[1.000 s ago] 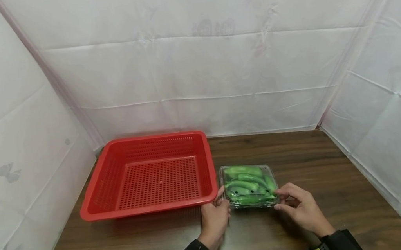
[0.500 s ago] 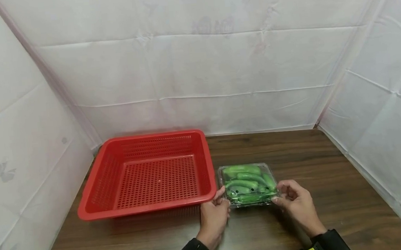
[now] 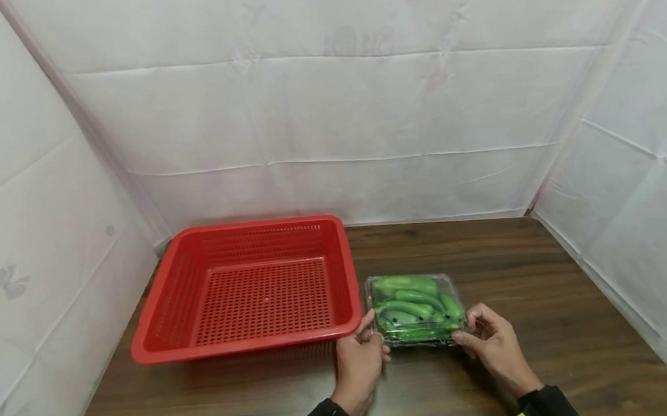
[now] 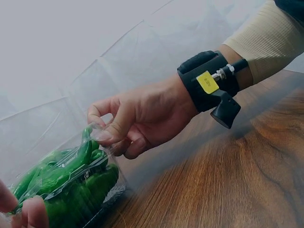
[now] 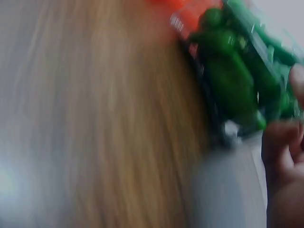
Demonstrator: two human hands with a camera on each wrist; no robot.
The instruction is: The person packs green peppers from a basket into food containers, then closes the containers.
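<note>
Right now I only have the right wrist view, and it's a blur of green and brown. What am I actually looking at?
Observer: A clear plastic clamshell box full of green peppers, lying on a wooden table.
Operator: Is the right hand on it?
Observer: Yes. The right hand pinches the lid's near right corner between thumb and forefinger; the left wrist view shows it plainly.
Operator: And the left hand?
Observer: The left hand grips the box's near left corner, thumb up against its side.
Operator: Anything orange-red nearby? I see a smear.
Observer: A red perforated basket sits just left of the box, with nothing in it.
</note>
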